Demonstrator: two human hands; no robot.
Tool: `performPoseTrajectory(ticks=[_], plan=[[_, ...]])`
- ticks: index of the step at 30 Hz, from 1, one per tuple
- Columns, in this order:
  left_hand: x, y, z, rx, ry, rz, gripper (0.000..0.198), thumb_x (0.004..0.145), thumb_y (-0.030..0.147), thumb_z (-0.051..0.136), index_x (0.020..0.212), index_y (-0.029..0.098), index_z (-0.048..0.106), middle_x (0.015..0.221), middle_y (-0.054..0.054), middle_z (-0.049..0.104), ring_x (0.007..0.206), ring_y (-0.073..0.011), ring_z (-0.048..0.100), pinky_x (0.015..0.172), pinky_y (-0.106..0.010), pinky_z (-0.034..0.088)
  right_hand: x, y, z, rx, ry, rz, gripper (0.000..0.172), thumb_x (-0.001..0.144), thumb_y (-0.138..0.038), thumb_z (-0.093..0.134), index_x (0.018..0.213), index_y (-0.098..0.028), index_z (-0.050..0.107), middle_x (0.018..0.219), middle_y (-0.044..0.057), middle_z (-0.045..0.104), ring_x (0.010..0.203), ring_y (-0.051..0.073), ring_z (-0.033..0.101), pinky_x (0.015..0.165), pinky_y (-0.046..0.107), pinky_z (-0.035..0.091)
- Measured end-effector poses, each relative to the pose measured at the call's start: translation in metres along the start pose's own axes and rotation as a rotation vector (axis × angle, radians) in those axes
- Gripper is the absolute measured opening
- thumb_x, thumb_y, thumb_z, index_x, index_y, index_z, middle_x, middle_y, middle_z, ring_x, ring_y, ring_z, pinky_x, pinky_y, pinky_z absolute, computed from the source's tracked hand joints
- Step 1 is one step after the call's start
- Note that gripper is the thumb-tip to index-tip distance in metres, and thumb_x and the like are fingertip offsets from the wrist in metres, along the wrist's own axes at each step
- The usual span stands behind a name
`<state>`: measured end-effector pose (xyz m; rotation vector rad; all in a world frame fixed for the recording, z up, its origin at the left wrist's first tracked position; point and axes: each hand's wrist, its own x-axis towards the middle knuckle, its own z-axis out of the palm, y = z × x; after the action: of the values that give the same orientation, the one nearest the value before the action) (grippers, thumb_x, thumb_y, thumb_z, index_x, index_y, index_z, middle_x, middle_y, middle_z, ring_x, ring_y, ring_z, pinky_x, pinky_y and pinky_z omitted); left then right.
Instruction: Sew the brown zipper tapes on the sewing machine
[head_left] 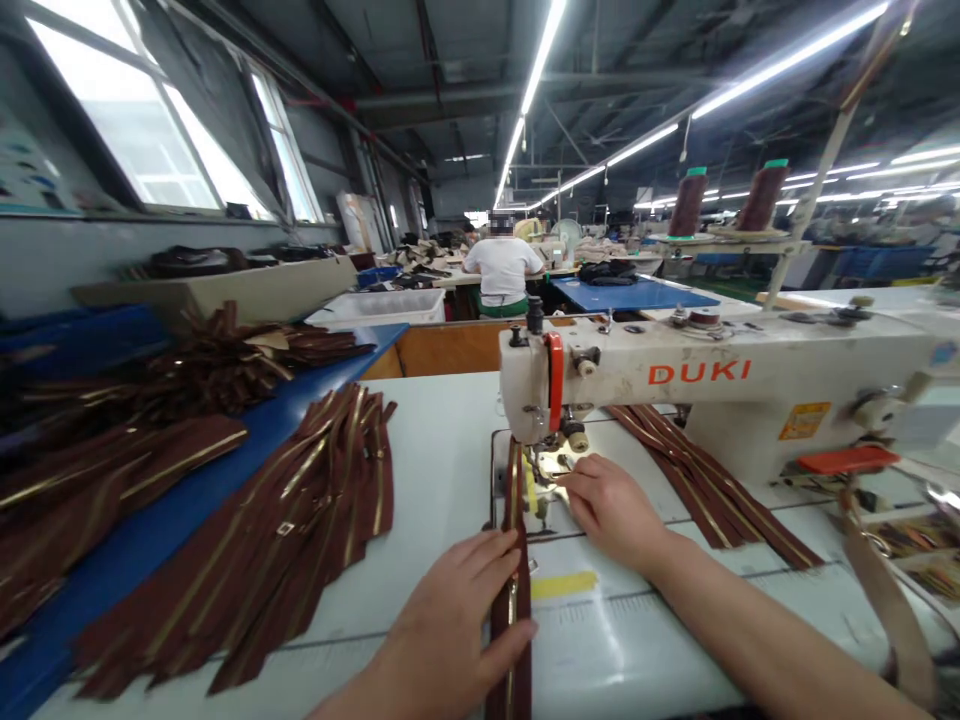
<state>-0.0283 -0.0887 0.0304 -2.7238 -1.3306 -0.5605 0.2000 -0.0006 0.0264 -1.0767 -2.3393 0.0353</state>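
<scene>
A brown zipper with gold teeth (513, 500) runs lengthwise under the presser area of the white sewing machine (600, 370) and down toward me. My left hand (457, 610) lies over the zipper's left side, fingers stretched across it and the thumb apart, resting on the tape. A metal slider (512, 588) shows between thumb and fingers. To the right of the needle area, my right hand (611, 505) has its fingers pressed together at the lit metal plate (551, 465); what its fingertips hold, if anything, is too small to make out.
A fanned pile of brown zippers (300, 520) lies left on the table, with more zippers (217, 370) on the blue surface beyond. Several zipper strips (712, 480) lie behind the right hand. Two thread cones (688, 205) stand at the back. A person in white (501, 268) sits ahead.
</scene>
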Motion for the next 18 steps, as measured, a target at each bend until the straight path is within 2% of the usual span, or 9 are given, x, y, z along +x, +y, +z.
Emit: performPoseTrajectory(ticks=[3,5,8,10,12,13,14,16,18], plan=[[-0.023,0.016,-0.007,0.018,0.021,-0.048,0.048,0.077,0.036,0.065,0.120,0.014,0.058,0.125,-0.014,0.061,0.111,-0.0302,0.058,0.093,-0.045,0.050,-0.004,0.001,0.002,0.037,0.009,0.002,0.024,0.087,-0.011,0.043,0.088,-0.017,0.067,0.079,0.007,0.059,0.081,0.020,0.053,0.073,0.031,0.042],[-0.034,0.024,-0.010,0.007,0.015,-0.069,0.038,0.077,0.024,0.061,0.114,0.014,0.061,0.120,-0.014,0.064,0.105,-0.0289,0.059,0.092,-0.043,0.051,-0.007,0.002,0.004,0.063,0.004,0.013,0.026,0.088,-0.013,0.041,0.089,-0.017,0.067,0.080,0.007,0.059,0.080,0.020,0.055,0.072,0.031,0.043],[-0.039,0.021,-0.014,-0.059,-0.030,-0.163,0.034,0.073,0.007,0.054,0.103,0.017,0.065,0.110,-0.010,0.068,0.100,-0.0249,0.061,0.091,-0.039,0.050,-0.010,0.003,0.005,0.109,-0.019,0.035,0.028,0.090,-0.018,0.039,0.091,-0.018,0.067,0.084,0.008,0.060,0.084,0.021,0.056,0.074,0.032,0.045],[-0.034,0.006,-0.024,-0.124,-0.050,-0.363,0.035,0.070,0.001,0.054,0.097,0.020,0.067,0.099,-0.005,0.070,0.094,-0.0225,0.063,0.087,-0.036,0.052,-0.012,0.003,0.006,0.139,-0.030,0.049,0.029,0.091,-0.018,0.038,0.094,-0.018,0.068,0.085,0.009,0.061,0.086,0.022,0.056,0.076,0.034,0.045],[-0.024,-0.018,-0.042,-0.161,-0.040,-0.557,0.025,0.074,0.002,0.058,0.090,0.019,0.068,0.087,-0.002,0.070,0.082,-0.0200,0.065,0.076,-0.034,0.055,-0.012,0.003,0.007,0.164,-0.034,0.059,0.030,0.091,-0.018,0.037,0.096,-0.018,0.067,0.086,0.010,0.061,0.087,0.023,0.057,0.078,0.035,0.046],[-0.018,-0.031,-0.054,-0.148,-0.014,-0.585,0.014,0.079,0.008,0.061,0.088,0.016,0.067,0.084,-0.002,0.068,0.075,-0.0192,0.065,0.069,-0.033,0.055,-0.012,0.003,0.007,0.169,-0.035,0.065,0.031,0.091,-0.018,0.037,0.096,-0.018,0.067,0.087,0.010,0.061,0.087,0.023,0.057,0.078,0.035,0.046],[-0.012,-0.044,-0.067,-0.127,0.028,-0.600,0.012,0.086,0.017,0.061,0.096,0.015,0.065,0.092,-0.004,0.067,0.078,-0.0185,0.065,0.070,-0.034,0.055,-0.012,0.003,0.008,0.171,-0.035,0.071,0.031,0.090,-0.018,0.036,0.095,-0.018,0.067,0.087,0.010,0.061,0.087,0.024,0.057,0.078,0.036,0.046],[-0.005,-0.066,-0.096,-0.075,0.128,-0.628,0.027,0.091,0.032,0.059,0.110,0.014,0.059,0.109,-0.005,0.061,0.090,-0.0233,0.063,0.075,-0.039,0.054,-0.012,0.004,0.008,0.171,-0.034,0.081,0.031,0.090,-0.017,0.036,0.093,-0.018,0.067,0.087,0.010,0.061,0.087,0.024,0.058,0.078,0.036,0.046],[-0.004,-0.084,-0.123,-0.019,0.218,-0.650,0.031,0.091,0.033,0.058,0.117,0.016,0.055,0.117,-0.007,0.057,0.097,-0.0239,0.061,0.080,-0.042,0.052,-0.012,0.004,0.009,0.172,-0.031,0.086,0.031,0.089,-0.016,0.036,0.091,-0.019,0.067,0.087,0.010,0.061,0.086,0.024,0.058,0.077,0.036,0.046]])
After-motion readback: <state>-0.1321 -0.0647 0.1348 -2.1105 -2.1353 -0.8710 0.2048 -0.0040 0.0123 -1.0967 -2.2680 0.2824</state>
